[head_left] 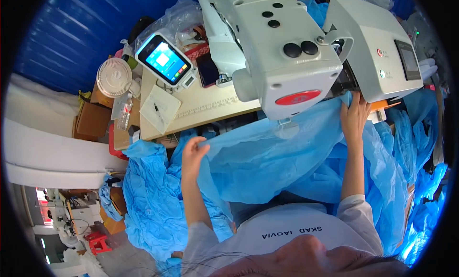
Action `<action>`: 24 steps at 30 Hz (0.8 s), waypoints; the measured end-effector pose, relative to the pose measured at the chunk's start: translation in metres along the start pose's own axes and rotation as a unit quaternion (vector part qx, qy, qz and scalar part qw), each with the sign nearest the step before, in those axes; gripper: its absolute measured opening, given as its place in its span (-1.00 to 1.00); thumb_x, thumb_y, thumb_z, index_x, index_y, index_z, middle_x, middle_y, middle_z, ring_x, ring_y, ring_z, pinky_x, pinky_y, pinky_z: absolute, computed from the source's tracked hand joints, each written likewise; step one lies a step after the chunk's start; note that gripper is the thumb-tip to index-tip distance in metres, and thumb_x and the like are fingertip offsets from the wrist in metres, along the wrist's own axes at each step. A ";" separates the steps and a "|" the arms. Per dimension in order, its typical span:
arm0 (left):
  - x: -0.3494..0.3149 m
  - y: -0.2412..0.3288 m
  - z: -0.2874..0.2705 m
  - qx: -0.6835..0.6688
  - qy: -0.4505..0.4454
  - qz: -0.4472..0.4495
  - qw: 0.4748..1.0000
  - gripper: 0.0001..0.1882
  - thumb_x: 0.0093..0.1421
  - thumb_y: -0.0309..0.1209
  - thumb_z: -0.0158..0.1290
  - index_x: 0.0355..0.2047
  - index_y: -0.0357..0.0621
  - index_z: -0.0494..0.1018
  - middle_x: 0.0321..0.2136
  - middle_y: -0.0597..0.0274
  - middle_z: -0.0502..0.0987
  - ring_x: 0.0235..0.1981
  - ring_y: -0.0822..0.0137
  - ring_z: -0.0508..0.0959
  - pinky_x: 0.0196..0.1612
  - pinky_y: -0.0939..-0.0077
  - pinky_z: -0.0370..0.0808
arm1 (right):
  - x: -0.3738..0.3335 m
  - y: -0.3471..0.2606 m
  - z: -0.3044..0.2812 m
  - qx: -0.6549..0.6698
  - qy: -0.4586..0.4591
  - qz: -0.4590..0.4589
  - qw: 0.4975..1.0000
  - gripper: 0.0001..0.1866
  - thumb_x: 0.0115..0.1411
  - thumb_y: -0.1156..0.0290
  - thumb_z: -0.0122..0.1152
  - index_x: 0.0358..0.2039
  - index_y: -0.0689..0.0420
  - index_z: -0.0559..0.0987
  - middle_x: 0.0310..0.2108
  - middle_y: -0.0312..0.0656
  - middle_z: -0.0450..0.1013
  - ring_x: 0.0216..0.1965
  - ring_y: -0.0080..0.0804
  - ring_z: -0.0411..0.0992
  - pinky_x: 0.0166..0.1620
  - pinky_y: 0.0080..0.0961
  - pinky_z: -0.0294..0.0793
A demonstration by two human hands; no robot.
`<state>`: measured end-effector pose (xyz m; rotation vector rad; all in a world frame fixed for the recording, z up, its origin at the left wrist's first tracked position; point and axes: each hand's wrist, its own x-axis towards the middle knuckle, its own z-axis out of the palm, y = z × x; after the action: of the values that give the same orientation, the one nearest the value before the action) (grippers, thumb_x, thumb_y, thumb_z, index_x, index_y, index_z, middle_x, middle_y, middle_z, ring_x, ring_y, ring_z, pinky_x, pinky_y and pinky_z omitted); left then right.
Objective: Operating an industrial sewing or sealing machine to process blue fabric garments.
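A thin, translucent light-blue fabric sheet (267, 167) is stretched between my two hands, in front of a white industrial sewing machine head (291, 76). At the sheet's left corner my left hand (192, 157) is closed, pinching the edge between thumb and fingers. My right hand (355, 116) grips the sheet's far right edge, close beside the white machine housing (377, 52). The sheet's upper edge runs just under the front of the machine head. The middle of the sheet sags toward my lap. The machine's needle area is hidden.
A crumpled blue fabric pile (153, 200) hangs at the left, and more blue fabric (382, 181) lies at the right. On the table (196, 112) are a lit control screen (164, 59), a phone (207, 69) and a notepad with a pen (160, 109). A small fan (114, 77) stands at left.
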<state>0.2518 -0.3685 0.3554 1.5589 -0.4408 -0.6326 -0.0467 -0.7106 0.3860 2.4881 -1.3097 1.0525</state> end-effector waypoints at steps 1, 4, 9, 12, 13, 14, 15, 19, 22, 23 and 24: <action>-0.011 -0.008 -0.004 0.067 0.063 0.036 0.995 -0.87 0.06 -0.45 0.19 -0.48 -0.21 0.46 -0.55 0.43 0.38 -0.56 0.60 0.33 -0.48 0.69 0.27 | -0.002 0.003 0.005 0.000 -0.013 0.026 1.000 -0.57 0.03 0.44 0.10 -0.05 0.20 0.37 -0.03 0.11 0.27 0.06 0.15 0.15 0.15 -0.06 0.09; -0.053 -0.038 -0.016 0.376 0.111 0.155 0.907 -0.87 0.06 -0.49 0.19 -0.40 -0.23 0.47 -0.51 0.35 0.43 -0.57 0.53 0.40 -0.52 0.66 0.31 | -0.005 0.007 0.013 0.041 0.006 0.035 0.999 -0.62 0.07 0.43 0.11 -0.06 0.21 0.37 -0.05 0.09 0.28 0.04 0.11 0.18 0.14 -0.13 0.11; -0.049 -0.063 -0.050 0.121 0.064 -0.056 0.989 -0.84 0.12 -0.45 0.12 -0.28 -0.17 0.44 -0.42 0.29 0.50 -0.50 0.46 0.48 -0.46 0.59 0.42 | -0.003 -0.017 -0.009 0.148 0.022 0.079 0.986 -0.66 0.12 0.44 0.15 -0.08 0.19 0.40 -0.07 0.01 0.32 0.04 0.02 0.20 0.13 -0.20 0.12; -0.013 -0.064 -0.057 -0.214 0.061 -0.137 0.965 -0.87 0.17 -0.40 0.07 -0.31 -0.16 0.43 -0.42 0.30 0.51 -0.48 0.43 0.51 -0.42 0.56 0.47 | -0.016 -0.045 -0.045 0.127 0.066 0.034 0.989 -0.69 0.05 0.49 0.20 -0.15 0.18 0.44 -0.08 -0.04 0.35 0.02 -0.02 0.23 0.11 -0.21 0.16; -0.006 -0.062 -0.059 -0.359 0.031 -0.131 0.924 -0.87 0.18 -0.36 0.06 -0.36 -0.15 0.44 -0.43 0.30 0.51 -0.47 0.41 0.51 -0.40 0.52 0.49 | -0.018 -0.052 -0.055 0.123 0.070 0.033 0.989 -0.69 0.05 0.49 0.20 -0.15 0.18 0.44 -0.08 -0.04 0.35 0.02 -0.02 0.23 0.11 -0.21 0.16; -0.002 -0.062 -0.060 -0.285 0.040 -0.111 0.951 -0.88 0.15 -0.36 0.09 -0.42 -0.14 0.46 -0.51 0.33 0.51 -0.47 0.44 0.50 -0.46 0.53 0.42 | -0.020 -0.059 -0.063 0.164 0.021 -0.033 0.986 -0.70 0.02 0.50 0.23 -0.20 0.18 0.46 -0.09 -0.06 0.35 0.01 -0.02 0.25 0.10 -0.20 0.18; -0.004 -0.062 -0.062 -0.284 0.077 -0.108 0.950 -0.88 0.15 -0.36 0.09 -0.42 -0.14 0.46 -0.51 0.33 0.51 -0.47 0.44 0.50 -0.46 0.53 0.42 | -0.018 -0.064 -0.069 0.199 -0.016 -0.133 0.971 -0.71 -0.02 0.51 0.26 -0.24 0.18 0.48 -0.10 -0.08 0.36 0.00 -0.03 0.28 0.10 -0.20 0.20; -0.053 -0.065 -0.074 0.543 0.029 0.157 0.824 -0.89 0.02 -0.44 0.15 -0.55 -0.20 0.48 -0.65 0.30 0.46 -0.58 0.43 0.44 -0.54 0.46 0.30 | -0.006 -0.082 -0.061 0.139 -0.044 0.025 0.989 -0.76 -0.04 0.48 0.27 -0.30 0.16 0.52 -0.18 -0.08 0.43 -0.03 -0.07 0.34 0.01 -0.27 0.31; -0.105 -0.064 -0.086 0.409 0.150 0.016 0.900 -0.89 0.01 -0.47 0.15 -0.53 -0.24 0.46 -0.66 0.27 0.43 -0.62 0.44 0.41 -0.55 0.46 0.30 | -0.006 -0.092 -0.051 0.180 -0.059 -0.139 0.972 -0.71 0.01 0.29 0.29 -0.32 0.20 0.53 -0.24 -0.05 0.46 -0.11 -0.06 0.40 -0.06 -0.30 0.37; -0.119 -0.059 -0.089 0.385 0.176 -0.004 0.906 -0.88 0.02 -0.46 0.15 -0.50 -0.25 0.46 -0.65 0.26 0.44 -0.61 0.44 0.41 -0.54 0.47 0.32 | -0.005 -0.095 -0.048 0.178 -0.080 -0.099 0.976 -0.71 0.01 0.29 0.29 -0.32 0.20 0.53 -0.24 -0.05 0.46 -0.11 -0.06 0.40 -0.06 -0.30 0.37; -0.130 -0.055 -0.091 0.358 0.195 -0.026 0.913 -0.87 0.03 -0.45 0.15 -0.46 -0.26 0.47 -0.64 0.24 0.45 -0.60 0.45 0.42 -0.53 0.48 0.34 | -0.004 -0.096 -0.049 0.139 -0.217 -0.065 0.964 -0.63 0.01 0.17 0.29 -0.33 0.23 0.53 -0.26 -0.03 0.47 -0.17 -0.05 0.42 -0.11 -0.29 0.39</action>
<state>0.2034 -0.2118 0.3196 2.3441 -0.3394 -0.1716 0.0002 -0.6282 0.4379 3.1026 -1.1305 0.7264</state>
